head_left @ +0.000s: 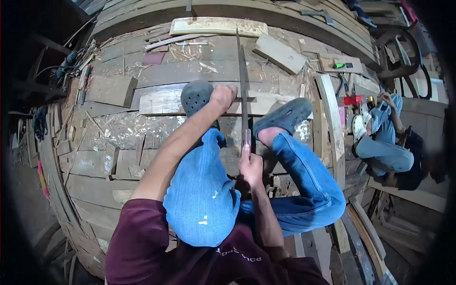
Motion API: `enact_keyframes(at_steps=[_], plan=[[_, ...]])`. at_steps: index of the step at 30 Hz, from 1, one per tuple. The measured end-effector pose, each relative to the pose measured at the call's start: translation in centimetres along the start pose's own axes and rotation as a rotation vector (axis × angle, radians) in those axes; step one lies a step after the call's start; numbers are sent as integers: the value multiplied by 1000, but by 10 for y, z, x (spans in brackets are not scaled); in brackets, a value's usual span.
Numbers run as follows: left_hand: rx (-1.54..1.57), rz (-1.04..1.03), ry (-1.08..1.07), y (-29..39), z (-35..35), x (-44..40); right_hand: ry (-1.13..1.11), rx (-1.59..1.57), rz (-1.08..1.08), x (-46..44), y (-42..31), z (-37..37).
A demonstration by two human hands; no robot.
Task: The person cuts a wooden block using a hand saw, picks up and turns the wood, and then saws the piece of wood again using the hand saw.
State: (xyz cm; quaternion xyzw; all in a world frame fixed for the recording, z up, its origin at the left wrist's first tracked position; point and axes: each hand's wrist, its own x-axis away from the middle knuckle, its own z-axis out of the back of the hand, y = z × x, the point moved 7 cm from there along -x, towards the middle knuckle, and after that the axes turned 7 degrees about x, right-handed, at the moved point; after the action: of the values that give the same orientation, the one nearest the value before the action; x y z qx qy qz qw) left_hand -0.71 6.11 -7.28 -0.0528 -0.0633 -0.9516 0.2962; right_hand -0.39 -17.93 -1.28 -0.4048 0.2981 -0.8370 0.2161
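Note:
A pale wooden board [164, 100] lies crosswise on the plank floor, with my two dark clogs on it or against it. My right hand [250, 166] is closed round the handle of a long saw [243, 78], whose blade points away from me and passes over the board between my feet. Beside the blade, my left hand [223, 98] is closed in a fist near the left clog [195, 97], at the board's far edge. Whether its fingers grip the board or something small is hidden.
Loose wood blocks [280, 53] and a pale plank [218, 26] lie beyond the board among shavings. A long beam [331, 118] runs along the right. Past it another person [387, 137] sits near a red tool [352, 100]. An axe [323, 16] rests at the top right.

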Motion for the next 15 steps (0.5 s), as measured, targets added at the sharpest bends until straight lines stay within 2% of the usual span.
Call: enact_keyframes(at_steps=[4,8,11,12,15], plan=[[-8,35,-11,0,3,-1,55,41,142,28,4,6],[-62,6,3,-1,-4,-3,-91,-122,-49,35,16,4],[65,64,-75,-5,-3,-8,-29,-31,-8,33,15,1],[9,1,-139,-2,-5,-8,-10,-20,6,35,15,1],[-4,30,-79,-1,-3,-4,5,45,79,38,27,3]])
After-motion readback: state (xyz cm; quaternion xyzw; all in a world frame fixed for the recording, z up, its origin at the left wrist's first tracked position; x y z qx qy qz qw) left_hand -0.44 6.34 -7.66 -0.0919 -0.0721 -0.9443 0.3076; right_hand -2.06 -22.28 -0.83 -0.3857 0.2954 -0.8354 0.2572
